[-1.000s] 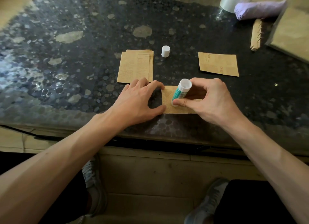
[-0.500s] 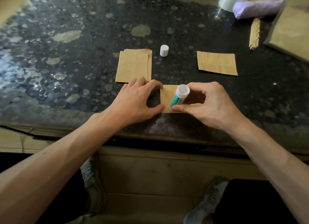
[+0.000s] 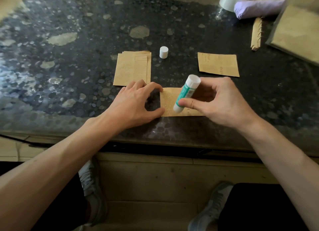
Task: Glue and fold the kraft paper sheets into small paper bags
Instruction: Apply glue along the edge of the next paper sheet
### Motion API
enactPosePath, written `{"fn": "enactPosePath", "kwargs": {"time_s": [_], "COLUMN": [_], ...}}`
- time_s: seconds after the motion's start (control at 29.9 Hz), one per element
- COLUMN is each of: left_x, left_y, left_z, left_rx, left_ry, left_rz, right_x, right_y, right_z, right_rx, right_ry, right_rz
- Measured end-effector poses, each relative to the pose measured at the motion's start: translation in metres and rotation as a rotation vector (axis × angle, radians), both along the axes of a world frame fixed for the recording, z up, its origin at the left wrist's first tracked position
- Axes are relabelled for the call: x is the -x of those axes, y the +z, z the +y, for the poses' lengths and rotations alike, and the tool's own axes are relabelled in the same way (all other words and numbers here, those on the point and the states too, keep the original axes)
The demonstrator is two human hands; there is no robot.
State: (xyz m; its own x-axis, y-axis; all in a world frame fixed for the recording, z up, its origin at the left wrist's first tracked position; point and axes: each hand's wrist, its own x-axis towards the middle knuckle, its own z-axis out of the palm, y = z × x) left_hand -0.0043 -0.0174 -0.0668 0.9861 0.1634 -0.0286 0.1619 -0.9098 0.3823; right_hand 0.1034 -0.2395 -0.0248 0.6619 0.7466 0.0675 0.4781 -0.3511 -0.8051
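- writing first: the loose kraft sheet [image 3: 218, 64] lying further in on the tabletop [image 3: 69, 86], right of middle, has what looks like "Print" along its left side, plus a second word I can't make out
- the kraft sheet being glued [image 3: 170, 101] sits at the near edge of the tabletop, about the middle, and has fine printed lines and something like "Coll" by its near edge
- glue stick [image 3: 187, 93] has a teal label, text too small to read
- right hand [image 3: 219, 101] pinches the stick low down between thumb and fingers, its bottom end on the sheet
- left hand [image 3: 136, 105] is spread, with thumb and forefinger tips pressing the sheet's left edge, holding nothing
- stack of kraft sheets [image 3: 133, 68] lies just beyond the left hand, and the white cap [image 3: 163, 52] stands upright beside its far right corner
- versus half a second ago: the stick's top end has swung up and to the right, so it leans more, while the left hand and sheet haven't budged
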Motion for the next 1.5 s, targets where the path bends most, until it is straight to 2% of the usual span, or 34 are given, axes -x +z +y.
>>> {"fn": "enactPosePath", "kwargs": {"time_s": [0.17,0.4,0.57,0.8,1.07,1.5], "left_x": [0.000,0.000,0.000,0.000,0.000,0.001], "left_y": [0.001,0.004,0.003,0.001,0.002,0.002], "left_z": [-0.001,-0.002,-0.002,-0.001,-0.001,-0.001], "left_rx": [-0.001,0.012,0.006,0.005,0.004,0.013], "left_ry": [-0.003,0.003,0.002,0.002,0.002,0.001], "left_rz": [0.002,-0.007,-0.007,-0.002,-0.001,-0.010], "right_x": [-0.005,-0.005,-0.004,-0.007,-0.011,-0.006], "right_y": [-0.009,-0.021,-0.024,-0.023,-0.012,-0.009], "right_z": [0.006,0.022,0.026,0.019,0.017,0.011], "right_rx": [-0.012,0.079,0.071,0.089,0.161,0.152], "right_ry": [-0.096,-0.071,-0.118,-0.105,0.030,0.011], "right_rz": [-0.095,-0.176,-0.241,-0.231,-0.095,-0.169]}}
